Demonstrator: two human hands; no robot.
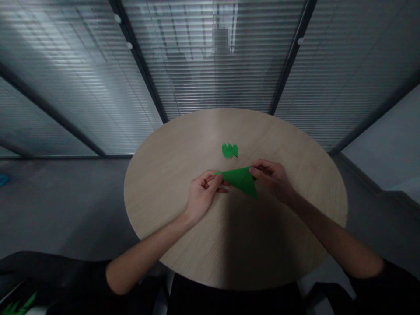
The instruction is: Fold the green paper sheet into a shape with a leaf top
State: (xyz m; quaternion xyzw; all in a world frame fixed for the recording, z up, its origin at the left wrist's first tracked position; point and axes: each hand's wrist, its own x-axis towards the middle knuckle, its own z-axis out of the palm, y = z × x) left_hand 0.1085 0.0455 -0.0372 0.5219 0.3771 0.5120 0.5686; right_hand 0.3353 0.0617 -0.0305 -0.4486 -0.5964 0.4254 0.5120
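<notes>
Green paper triangle (pixel 241 181) pinched by left hand (pixel 201 197) and right hand (pixel 269 178); both curled, nearly closed.

A pixelated patch (pixel 220 39) blurs the blinds (pixel 262 74) at top centre. Green spiky paper (pixel 19 305) is cut off at lower left, a blue object (pixel 3 179) at the left edge. The left hand's fingers (pixel 210 179) hide one corner of the folded green paper (pixel 241 180).

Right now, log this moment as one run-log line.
left hand: pinches left corner of folded green paper triangle | right hand: pinches its right corner | beyond: scalloped green paper cutout on round light-wood table
</notes>
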